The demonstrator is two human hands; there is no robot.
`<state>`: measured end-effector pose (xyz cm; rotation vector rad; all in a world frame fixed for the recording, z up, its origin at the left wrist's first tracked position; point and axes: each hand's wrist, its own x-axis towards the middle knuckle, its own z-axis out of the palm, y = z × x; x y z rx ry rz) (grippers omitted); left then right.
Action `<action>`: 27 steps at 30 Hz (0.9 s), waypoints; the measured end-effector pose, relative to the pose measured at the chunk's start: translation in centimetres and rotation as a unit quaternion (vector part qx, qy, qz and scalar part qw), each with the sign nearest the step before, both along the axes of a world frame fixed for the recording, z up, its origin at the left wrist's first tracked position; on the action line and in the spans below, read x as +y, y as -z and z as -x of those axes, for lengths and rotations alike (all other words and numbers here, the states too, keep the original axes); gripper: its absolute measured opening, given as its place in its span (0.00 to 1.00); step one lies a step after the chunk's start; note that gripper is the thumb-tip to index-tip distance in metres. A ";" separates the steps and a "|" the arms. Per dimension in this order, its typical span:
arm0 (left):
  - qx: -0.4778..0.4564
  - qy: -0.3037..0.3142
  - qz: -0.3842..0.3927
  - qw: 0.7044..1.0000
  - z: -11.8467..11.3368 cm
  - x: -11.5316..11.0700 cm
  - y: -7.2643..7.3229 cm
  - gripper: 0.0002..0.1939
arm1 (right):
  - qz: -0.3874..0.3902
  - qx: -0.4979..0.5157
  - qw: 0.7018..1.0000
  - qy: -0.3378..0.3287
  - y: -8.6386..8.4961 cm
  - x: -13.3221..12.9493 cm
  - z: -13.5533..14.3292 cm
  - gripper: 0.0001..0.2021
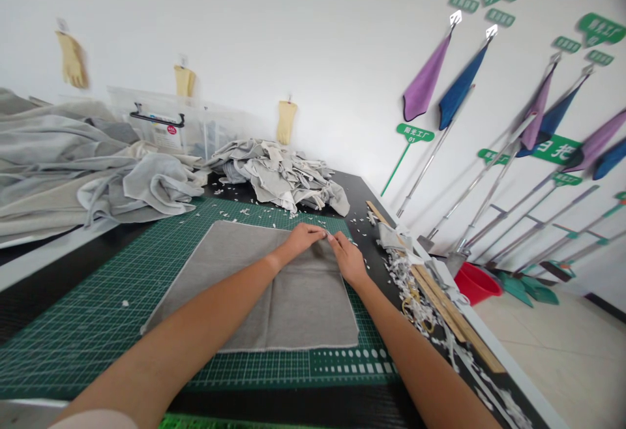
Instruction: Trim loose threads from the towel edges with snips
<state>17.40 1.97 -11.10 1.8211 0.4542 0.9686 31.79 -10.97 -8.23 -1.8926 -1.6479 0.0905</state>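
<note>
Apparently, the person is working the cloth [303, 298]'s rim: left hand [306, 238] and right hand [348, 259] are pinching it at its one o'clock, while it's lying on the mat [98, 311]. Next, I'm guessing, fingertips are needing close control.

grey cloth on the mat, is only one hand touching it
No, the left hand and right hand both pinch the grey cloth near its far edge.
</note>
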 end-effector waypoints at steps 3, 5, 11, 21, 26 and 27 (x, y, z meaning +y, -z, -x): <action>-0.005 0.000 0.003 1.000 0.0 0.0 -0.1 0.17 | 0.010 -0.002 1.000 0.013 -0.1 0.0 0.0 0.22; -0.008 0.000 0.003 1.000 0.0 -0.1 -0.2 0.18 | 0.009 -0.004 1.000 0.018 -0.1 0.0 0.1 0.22; 0.001 -0.017 0.001 1.000 -0.1 -0.1 -0.3 0.18 | 0.006 -0.013 1.000 0.018 0.0 -0.1 0.2 0.22; 0.012 0.004 -0.005 1.000 0.2 -0.4 -0.4 0.18 | 0.009 -0.043 0.999 0.018 0.1 -0.1 0.3 0.22; 0.010 0.002 -0.002 1.000 0.1 -0.2 -0.1 0.18 | -0.005 -0.056 0.998 0.015 0.2 -0.1 0.2 0.22; 0.009 0.004 -0.002 1.000 0.0 -0.1 -0.1 0.19 | -0.007 -0.056 0.998 0.014 0.2 0.0 0.2 0.22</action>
